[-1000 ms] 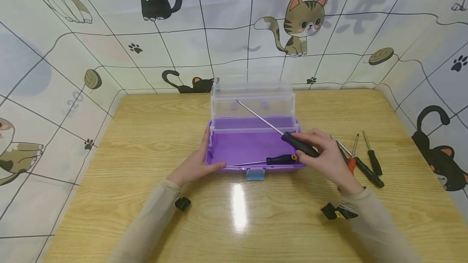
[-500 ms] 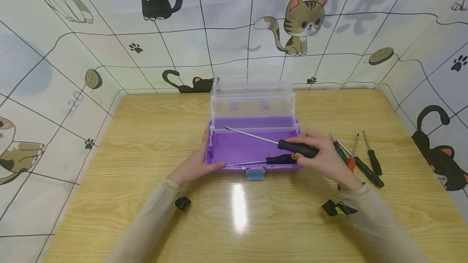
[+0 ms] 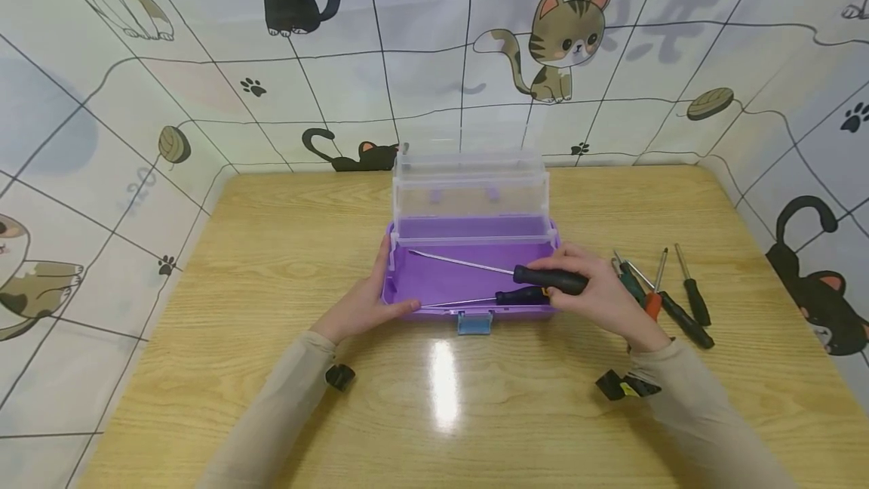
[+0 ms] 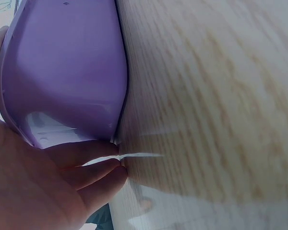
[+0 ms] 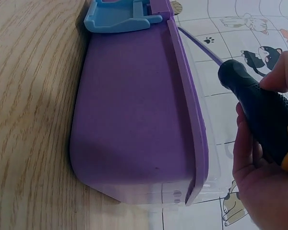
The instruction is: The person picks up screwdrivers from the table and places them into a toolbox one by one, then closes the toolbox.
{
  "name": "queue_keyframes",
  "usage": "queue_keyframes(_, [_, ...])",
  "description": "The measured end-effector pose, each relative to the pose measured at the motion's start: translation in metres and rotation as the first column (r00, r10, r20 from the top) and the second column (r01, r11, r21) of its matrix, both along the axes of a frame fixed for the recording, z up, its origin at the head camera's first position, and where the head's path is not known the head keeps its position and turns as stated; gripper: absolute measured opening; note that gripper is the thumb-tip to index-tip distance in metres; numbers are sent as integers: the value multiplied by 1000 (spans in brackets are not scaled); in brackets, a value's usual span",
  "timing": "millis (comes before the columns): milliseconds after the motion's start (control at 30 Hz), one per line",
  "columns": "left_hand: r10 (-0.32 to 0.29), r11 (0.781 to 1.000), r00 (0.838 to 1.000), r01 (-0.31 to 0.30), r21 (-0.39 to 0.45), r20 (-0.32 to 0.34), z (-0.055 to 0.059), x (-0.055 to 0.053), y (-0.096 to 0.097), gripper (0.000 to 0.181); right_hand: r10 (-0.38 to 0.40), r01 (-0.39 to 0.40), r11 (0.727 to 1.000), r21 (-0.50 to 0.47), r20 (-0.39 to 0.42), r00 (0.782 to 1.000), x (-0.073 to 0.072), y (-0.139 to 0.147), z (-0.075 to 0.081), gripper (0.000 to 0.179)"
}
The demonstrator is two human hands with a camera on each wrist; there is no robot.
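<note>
Head view: the black-handled screwdriver (image 3: 546,278) is held over the purple box (image 3: 451,281), handle toward its right end, tip toward its left. Expect a rigid, fairly light tool; take hold at the textured handle, as the smooth shaft may slip. The right hand (image 3: 596,294) grips that handle. The left hand (image 3: 363,306) holds the box's front-left corner. A second screwdriver (image 3: 519,296) lies along the box's front wall; loose screwdrivers (image 3: 687,321) lie right of the box

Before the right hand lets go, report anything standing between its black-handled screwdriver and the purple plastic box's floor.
Nothing visible blocks that screwdriver; the clear plastic lid stands open behind. A second black-handled screwdriver lies along the front of the box.
</note>
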State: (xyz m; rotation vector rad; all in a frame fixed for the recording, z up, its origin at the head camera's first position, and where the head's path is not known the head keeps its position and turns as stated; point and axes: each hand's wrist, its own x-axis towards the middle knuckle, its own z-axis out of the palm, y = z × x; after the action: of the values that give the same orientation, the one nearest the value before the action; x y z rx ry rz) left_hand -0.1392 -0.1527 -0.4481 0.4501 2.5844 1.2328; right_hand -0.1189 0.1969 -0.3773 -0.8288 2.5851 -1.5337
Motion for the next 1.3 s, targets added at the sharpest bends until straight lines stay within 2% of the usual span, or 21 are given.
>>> queue_keyframes(233, [-13, 1000, 1000, 13, 6, -3, 1, 0, -1, 114, 2, -5, 998, 61, 56, 998, -4, -5, -1, 36])
queue_keyframes(567, [-15, 1000, 1000, 15, 7, -6, 0, -1, -1, 114, 38, -47, 992, 119, 75, 996, -23, 0, -31, 36])
queue_keyframes(800, [-19, 1000, 1000, 19, 11, -10, -1, -2, -1, 114, 62, -70, 988, 135, 64, 996, -27, -2, -36, 36])
queue_keyframes(1300, [-40, 999, 999, 40, 25, -22, -1, -2, -1, 113, 94, -103, 963, 250, 46, 995, -35, -7, -39, 35])
